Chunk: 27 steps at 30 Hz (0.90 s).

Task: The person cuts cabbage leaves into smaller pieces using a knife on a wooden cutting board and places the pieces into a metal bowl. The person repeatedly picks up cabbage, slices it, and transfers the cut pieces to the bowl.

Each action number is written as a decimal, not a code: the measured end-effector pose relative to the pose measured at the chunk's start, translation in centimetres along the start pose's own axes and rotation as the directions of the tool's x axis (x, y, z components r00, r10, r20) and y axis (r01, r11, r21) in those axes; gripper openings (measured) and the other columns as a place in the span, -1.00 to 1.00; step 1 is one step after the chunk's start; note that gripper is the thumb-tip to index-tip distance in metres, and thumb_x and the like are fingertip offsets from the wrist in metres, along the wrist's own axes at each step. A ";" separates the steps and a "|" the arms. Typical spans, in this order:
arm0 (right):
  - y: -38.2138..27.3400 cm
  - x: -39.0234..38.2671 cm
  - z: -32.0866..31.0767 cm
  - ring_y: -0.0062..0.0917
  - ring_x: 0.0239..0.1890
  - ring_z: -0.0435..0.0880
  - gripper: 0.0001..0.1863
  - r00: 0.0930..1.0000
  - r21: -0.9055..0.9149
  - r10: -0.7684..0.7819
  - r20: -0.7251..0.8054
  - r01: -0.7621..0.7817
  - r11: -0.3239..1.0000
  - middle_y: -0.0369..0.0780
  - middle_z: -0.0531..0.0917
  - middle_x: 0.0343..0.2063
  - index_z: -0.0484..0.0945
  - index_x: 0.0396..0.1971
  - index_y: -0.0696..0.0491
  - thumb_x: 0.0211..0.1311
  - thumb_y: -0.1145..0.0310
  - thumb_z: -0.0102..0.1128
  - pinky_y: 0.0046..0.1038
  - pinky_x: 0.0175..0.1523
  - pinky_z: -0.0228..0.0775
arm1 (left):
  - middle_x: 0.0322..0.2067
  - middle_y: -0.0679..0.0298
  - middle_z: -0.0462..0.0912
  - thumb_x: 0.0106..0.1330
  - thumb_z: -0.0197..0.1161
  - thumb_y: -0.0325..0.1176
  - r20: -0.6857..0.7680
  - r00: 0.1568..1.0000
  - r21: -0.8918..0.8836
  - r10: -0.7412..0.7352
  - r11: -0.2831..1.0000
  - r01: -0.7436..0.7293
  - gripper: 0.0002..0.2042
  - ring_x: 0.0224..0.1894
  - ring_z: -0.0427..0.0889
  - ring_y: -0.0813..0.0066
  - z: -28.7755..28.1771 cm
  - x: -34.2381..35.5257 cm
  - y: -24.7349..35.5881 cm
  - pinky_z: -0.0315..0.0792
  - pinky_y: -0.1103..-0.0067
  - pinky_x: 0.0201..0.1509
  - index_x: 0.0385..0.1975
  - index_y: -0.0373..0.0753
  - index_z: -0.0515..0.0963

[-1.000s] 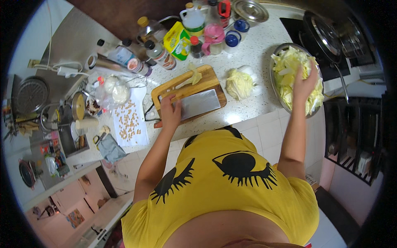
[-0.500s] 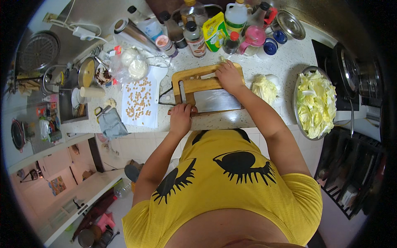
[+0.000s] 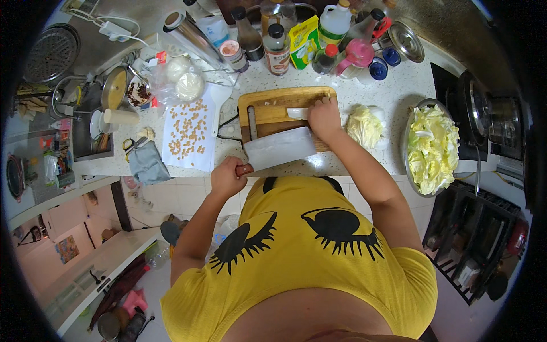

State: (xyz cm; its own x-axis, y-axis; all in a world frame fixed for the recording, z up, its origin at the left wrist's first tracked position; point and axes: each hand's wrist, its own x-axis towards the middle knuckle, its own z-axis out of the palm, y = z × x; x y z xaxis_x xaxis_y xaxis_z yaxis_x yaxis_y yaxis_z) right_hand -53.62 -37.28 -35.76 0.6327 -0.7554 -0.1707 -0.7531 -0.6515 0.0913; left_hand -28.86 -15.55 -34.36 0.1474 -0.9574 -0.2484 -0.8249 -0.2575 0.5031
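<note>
My left hand (image 3: 229, 175) is closed round the wooden handle of a cleaver (image 3: 279, 149). Its broad blade lies slantwise over the near part of the wooden cutting board (image 3: 288, 98), edge away from me. On the right half of the board, my right hand (image 3: 325, 121) has its fingers curled over a pale flat strip (image 3: 297, 113), which looks like cabbage stalk; one end sticks out to the left. Tiny pale bits lie on the board's far part. Just right of the board sits a leftover piece of cabbage (image 3: 364, 126).
A metal platter (image 3: 405, 142) heaped with cut cabbage leaves (image 3: 433, 145) stands at the right, near the stove. Peanuts (image 3: 188, 131) are spread on white paper at the left. Bottles (image 3: 277, 51) line the back. A grey cloth (image 3: 147, 162) hangs over the counter's front edge.
The cleaver has lifted and turned, its handle drawn left and toward me with my left hand. My right hand has shifted a little nearer, onto the pale strip.
</note>
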 end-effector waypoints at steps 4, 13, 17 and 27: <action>-0.3 1.5 0.3 -0.38 -0.13 0.53 -0.78 0.999 -0.058 0.023 -0.035 -0.025 0.998 -0.22 0.64 -0.39 0.59 -0.27 0.00 0.19 0.35 -0.04 -0.34 0.00 0.18 | -0.37 0.17 0.59 -0.17 0.31 -0.41 -0.066 0.988 -0.139 -0.141 0.982 0.130 -0.66 -0.35 0.60 0.17 -0.1 -3.2 -2.1 0.49 0.45 -0.28 -0.31 -0.20 0.49; -0.1 1.6 1.6 -0.39 -0.21 0.62 -0.80 0.984 -0.031 -0.091 0.151 0.097 0.995 -0.25 0.66 -0.37 0.57 -0.29 -0.04 0.21 0.28 -0.04 -0.20 0.03 0.27 | -0.45 0.25 0.56 0.16 0.25 -0.44 -0.051 0.969 -0.611 -0.242 0.775 0.162 -0.77 -0.41 0.45 0.61 1.1 -4.6 1.8 0.40 0.62 -0.28 -0.20 -0.34 0.46; -0.6 1.1 1.8 -0.34 -0.33 0.67 -0.76 0.950 0.095 -0.026 0.310 -0.003 0.995 -0.19 0.68 -0.40 0.58 -0.34 -0.01 0.21 0.18 0.00 -0.24 -0.16 0.39 | -0.34 0.05 0.61 0.24 0.21 -0.34 -0.018 0.984 -0.544 -0.177 0.827 0.139 -0.73 -0.33 0.60 0.23 1.5 -3.5 4.1 0.45 0.47 -0.23 -0.14 -0.32 0.44; -2.5 0.1 0.7 -0.39 -0.30 0.70 -0.81 0.957 0.154 0.087 0.275 -0.133 0.979 -0.22 0.71 -0.38 0.68 -0.43 -0.07 0.11 0.33 0.05 -0.37 -0.26 0.44 | -0.25 -0.04 0.58 0.29 0.10 -0.29 0.012 0.999 -0.211 0.031 0.977 -0.028 -0.57 -0.24 0.57 -0.07 1.6 -1.7 6.1 0.46 0.23 -0.23 0.14 -0.14 0.21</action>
State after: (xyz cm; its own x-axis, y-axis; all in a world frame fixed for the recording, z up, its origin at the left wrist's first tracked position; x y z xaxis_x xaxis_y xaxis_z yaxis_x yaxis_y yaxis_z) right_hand -51.83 -35.72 -36.70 0.4910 -0.7602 -0.4255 -0.8491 -0.5268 -0.0387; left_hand -35.00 -15.28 -32.16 0.1151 -0.9633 -0.2425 -0.6951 -0.2525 0.6732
